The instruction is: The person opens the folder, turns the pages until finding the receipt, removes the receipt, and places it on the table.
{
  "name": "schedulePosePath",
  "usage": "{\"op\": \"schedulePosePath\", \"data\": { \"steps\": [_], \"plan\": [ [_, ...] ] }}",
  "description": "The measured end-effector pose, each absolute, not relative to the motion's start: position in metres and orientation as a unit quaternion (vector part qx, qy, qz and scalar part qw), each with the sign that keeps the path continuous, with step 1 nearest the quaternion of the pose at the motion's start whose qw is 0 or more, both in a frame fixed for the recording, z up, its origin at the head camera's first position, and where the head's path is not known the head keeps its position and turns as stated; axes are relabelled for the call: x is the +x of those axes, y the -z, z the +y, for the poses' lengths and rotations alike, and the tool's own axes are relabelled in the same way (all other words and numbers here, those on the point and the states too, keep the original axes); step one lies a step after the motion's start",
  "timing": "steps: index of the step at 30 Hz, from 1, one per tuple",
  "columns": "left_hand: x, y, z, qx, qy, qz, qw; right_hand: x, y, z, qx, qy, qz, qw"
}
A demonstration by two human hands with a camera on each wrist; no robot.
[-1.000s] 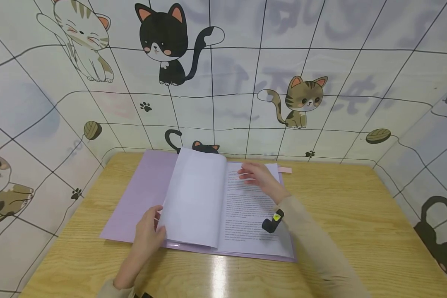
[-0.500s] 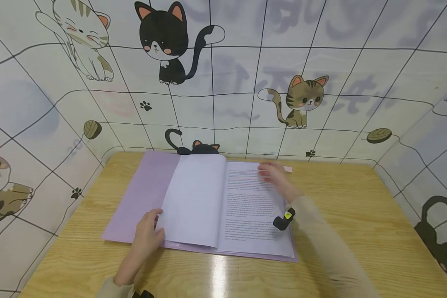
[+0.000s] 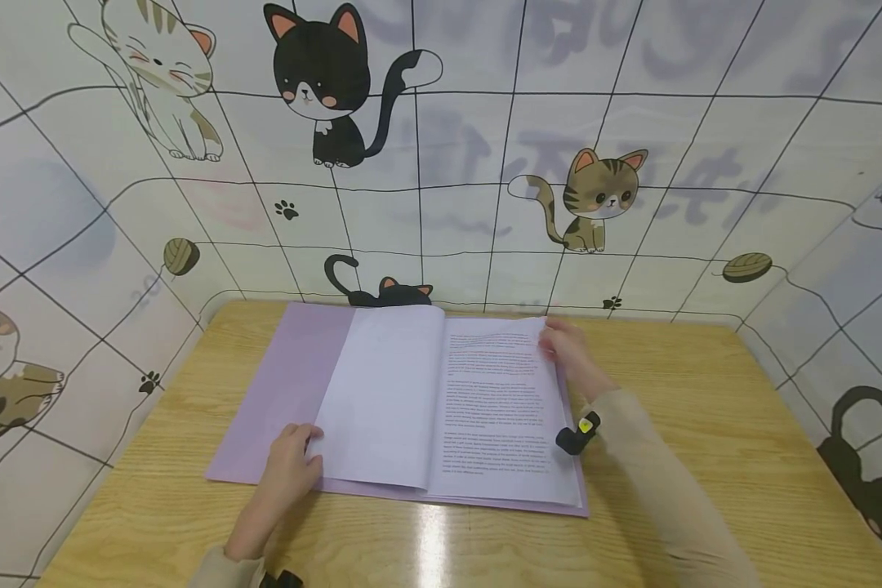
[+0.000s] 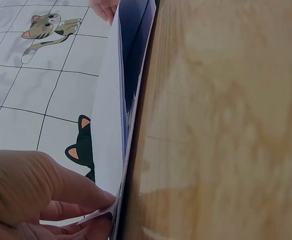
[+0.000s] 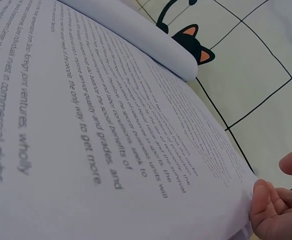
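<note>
In the head view, the bare right hand (image 3: 575, 358) is showing blurred and is hiding part of the right edge of the printed white paper page (image 3: 496, 408); the print (image 3: 494, 451) to its left is appearing too small to read. Below the bare left hand (image 3: 290, 464), a black wrist device (image 3: 282, 580) is running off the bottom edge. In the left wrist view, beyond that hand, a blank white paper sheet (image 4: 107, 125) is partly concealing an orange-eared black cartoon cat (image 4: 84, 142). In the right wrist view, the right hand is being cut off by the right edge.
</note>
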State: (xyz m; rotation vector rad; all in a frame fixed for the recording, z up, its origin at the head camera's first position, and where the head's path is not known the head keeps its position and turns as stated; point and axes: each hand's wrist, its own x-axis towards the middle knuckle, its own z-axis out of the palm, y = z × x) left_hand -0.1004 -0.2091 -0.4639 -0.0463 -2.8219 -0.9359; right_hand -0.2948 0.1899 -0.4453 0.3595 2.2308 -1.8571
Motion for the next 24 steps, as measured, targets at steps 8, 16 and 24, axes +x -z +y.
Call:
{"op": "schedulePosePath", "data": {
  "steps": [8,16,24],
  "plan": [
    [-0.101,0.466,-0.211,-0.012,0.311,-0.947,0.076,-0.294,0.445,0.198,0.124,0.599,0.781,0.126],
    [-0.102,0.466,-0.212,0.002,0.309,-0.949,0.055,-0.293,0.449,0.201,0.108,0.58,0.799,0.119],
    [-0.103,0.465,-0.212,0.006,0.305,-0.951,0.05,-0.292,0.451,0.205,0.109,0.569,0.807,0.116]
  ]
}}
